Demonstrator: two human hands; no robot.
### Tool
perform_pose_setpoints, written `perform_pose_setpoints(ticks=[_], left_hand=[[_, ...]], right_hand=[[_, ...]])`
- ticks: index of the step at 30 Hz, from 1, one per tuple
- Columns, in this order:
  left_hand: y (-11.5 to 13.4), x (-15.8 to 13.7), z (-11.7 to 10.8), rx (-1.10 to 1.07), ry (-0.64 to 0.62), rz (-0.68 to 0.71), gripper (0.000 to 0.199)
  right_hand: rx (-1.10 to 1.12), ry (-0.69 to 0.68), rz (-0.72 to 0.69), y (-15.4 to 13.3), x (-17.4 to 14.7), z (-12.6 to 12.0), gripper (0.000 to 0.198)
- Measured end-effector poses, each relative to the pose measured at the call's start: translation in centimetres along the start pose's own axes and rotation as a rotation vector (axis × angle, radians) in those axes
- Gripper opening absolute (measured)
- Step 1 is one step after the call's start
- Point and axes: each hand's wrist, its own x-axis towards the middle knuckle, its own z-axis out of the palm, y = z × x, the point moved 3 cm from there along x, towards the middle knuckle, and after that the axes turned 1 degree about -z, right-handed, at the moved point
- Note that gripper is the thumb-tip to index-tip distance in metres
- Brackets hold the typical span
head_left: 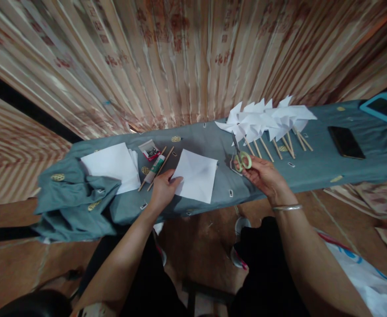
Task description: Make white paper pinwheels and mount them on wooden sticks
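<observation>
A square sheet of white paper (197,176) lies in front of me on the cloth-covered table. My left hand (164,188) pinches its left edge between thumb and fingers. To the right of the sheet, my right hand (262,176) grips a pair of scissors (243,160) by the light green handles, blades pointing up and away from me. Beyond the scissors several white paper pinwheels (266,119) on wooden sticks lie in an overlapping row. Just left of my left hand are a glue stick (155,168) and wooden sticks (164,164).
A stack of white paper (114,167) rests at the left, with a small red box of metal pins (150,150) beside it. At the right lie a dark phone (346,142) and a blue-framed device (385,107). Behind the table hangs a patterned curtain (186,61).
</observation>
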Motion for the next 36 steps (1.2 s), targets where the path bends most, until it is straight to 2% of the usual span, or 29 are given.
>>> perform_pose_setpoints(ticks=[5, 8, 11, 16, 19, 24, 26, 28, 32, 34, 36], left_hand=[[-0.1, 0.6, -0.2, -0.117, 0.055, -0.062, 0.020], [-0.3, 0.7, 0.0, -0.249, 0.052, -0.108, 0.030], [-0.7, 0.8, 0.2, -0.380, 0.050, -0.161, 0.039], [-1.2, 1.0, 0.6, -0.521, 0.082, -0.221, 0.042], [-1.4, 1.2, 0.6, -0.548, 0.108, -0.235, 0.038], [-1.6, 1.5, 0.2, -0.590, 0.157, -0.241, 0.037], [-1.6, 1.6, 0.0, -0.608, 0.178, -0.240, 0.037], [-1.6, 1.7, 0.0, -0.611, 0.195, -0.245, 0.035], [-1.6, 1.7, 0.1, -0.610, 0.192, -0.239, 0.037], [-1.5, 1.6, 0.1, -0.612, 0.185, -0.235, 0.038], [-1.4, 1.6, 0.1, -0.625, 0.185, -0.240, 0.038]], right_hand=[[0.202, -0.076, 0.088, 1.1, -0.3, 1.5, 0.023], [0.214, -0.127, 0.151, 2.1, -0.4, 2.3, 0.031], [0.208, -0.154, 0.190, 2.7, -0.5, 3.0, 0.031], [0.241, -0.140, 0.161, 2.4, -0.7, 3.9, 0.026], [0.092, -0.097, 0.083, 2.2, -0.4, 3.6, 0.038], [-0.550, 0.135, -0.165, 1.3, 0.4, 1.7, 0.058], [-0.676, 0.194, -0.200, 0.8, 0.5, 1.2, 0.060], [-0.561, 0.160, -0.163, 0.4, 0.4, 1.2, 0.065], [-0.127, -0.028, -0.045, -0.3, 0.3, 1.8, 0.063], [-0.026, -0.071, 0.001, -0.5, 0.2, 1.8, 0.057], [-0.019, -0.086, 0.026, -0.5, 0.2, 1.7, 0.054]])
